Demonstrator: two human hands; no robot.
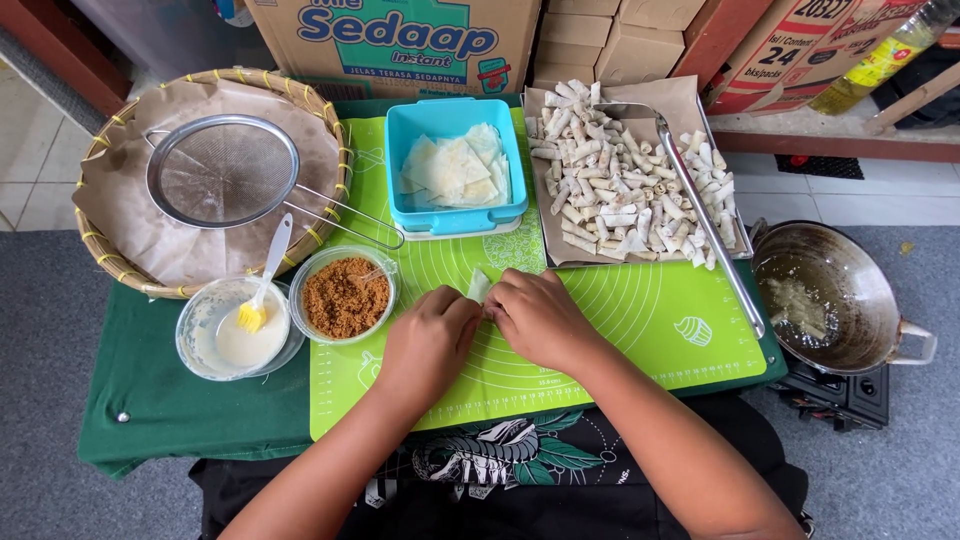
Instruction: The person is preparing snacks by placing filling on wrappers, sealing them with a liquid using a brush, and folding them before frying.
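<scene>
Right now both hands meet at the middle of the green silicone mat (640, 330), working a small pale wrapper (479, 285) between them. The left hand (428, 340) has its fingers curled down tight over the near end of the wrapper, and the right hand (538, 318) pinches the other side, fingers closed on it too; only a small corner of the wrapper pokes up between the knuckles. Beyond the mat's far edge sits a blue tub (455, 170) of flat wrappers, with a tray of finished rolls (630, 180) to its right. Left of the mat stand a bowl of brown crumbly filling (345, 297) and a bowl of white paste (235, 335) with a brush in it. To roll well, I would judge it best to keep the fold snug with even pressure from both thumbs, tuck the sides in, and keep the roll flat on the mat.
</scene>
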